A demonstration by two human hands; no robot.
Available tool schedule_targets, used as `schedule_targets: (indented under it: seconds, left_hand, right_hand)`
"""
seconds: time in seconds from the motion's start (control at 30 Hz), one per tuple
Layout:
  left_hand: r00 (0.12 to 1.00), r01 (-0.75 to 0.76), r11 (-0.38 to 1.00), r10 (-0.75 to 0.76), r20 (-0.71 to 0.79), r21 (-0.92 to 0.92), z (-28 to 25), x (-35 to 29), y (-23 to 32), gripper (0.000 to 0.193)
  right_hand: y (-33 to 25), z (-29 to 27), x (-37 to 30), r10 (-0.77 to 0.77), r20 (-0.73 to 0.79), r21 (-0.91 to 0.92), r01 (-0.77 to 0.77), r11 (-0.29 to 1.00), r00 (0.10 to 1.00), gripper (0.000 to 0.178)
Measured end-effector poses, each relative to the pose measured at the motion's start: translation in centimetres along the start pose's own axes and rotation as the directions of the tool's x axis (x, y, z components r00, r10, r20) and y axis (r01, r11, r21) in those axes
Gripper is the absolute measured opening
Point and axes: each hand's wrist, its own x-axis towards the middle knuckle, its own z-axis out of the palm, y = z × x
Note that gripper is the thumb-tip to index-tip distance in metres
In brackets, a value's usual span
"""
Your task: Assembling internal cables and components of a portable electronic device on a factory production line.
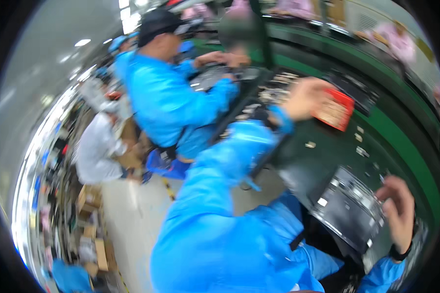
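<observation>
Laptop chassis (347,207) by near edge of desk (293,158), long axis roughly along it. Right hand (398,210) nearer, at its right end; grip loosely spread, contact unclear. Left hand (305,99) at red tray (344,99), toward far edge; blurred, cannot tell its grip.

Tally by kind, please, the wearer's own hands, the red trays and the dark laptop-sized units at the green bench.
Wearer's hands: 2, the left hand and right hand
Red tray: 1
Dark laptop-sized units: 2, the opened laptop chassis and black panel
Total: 5
</observation>
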Motion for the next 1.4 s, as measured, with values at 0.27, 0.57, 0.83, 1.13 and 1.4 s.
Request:
schedule_targets:
  seconds: [0.27,0.57,0.83,1.13,1.4]
  left_hand:
    - [0.987,0.045,0.954,0.003,0.158,-0.297,18.0,1.3,2.9,0.018]
    - [0.994,0.056,0.875,-0.093,-0.053,-0.482,20.4,-0.9,0.3,0.012]
    - [0.99,0.006,0.91,-0.064,-0.126,-0.414,21.5,-1.8,0.1,0.018]
    - [0.995,0.04,0.936,-0.068,-0.068,-0.351,22.1,-2.2,-0.6,0.017]
    - [0.969,-0.244,0.967,0.246,0.026,-0.069,22.0,-0.9,-0.9,0.02]
  right_hand:
    - [21.3,-0.3,7.0,0.098,-0.407,0.267,0.015,0.964,0.908,0.033]
    - [19.6,2.8,6.0,0.178,-0.406,0.21,-0.098,0.973,0.896,0.036]
    - [20.6,2.6,5.2,0.198,-0.469,0.11,-0.166,0.98,0.861,0.038]
    - [20.5,2.5,5.2,0.209,-0.467,0.093,-0.187,0.978,0.859,0.039]
    - [18.8,2.2,4.6,0.059,-0.499,-0.206,-0.184,0.961,0.865,0.033]
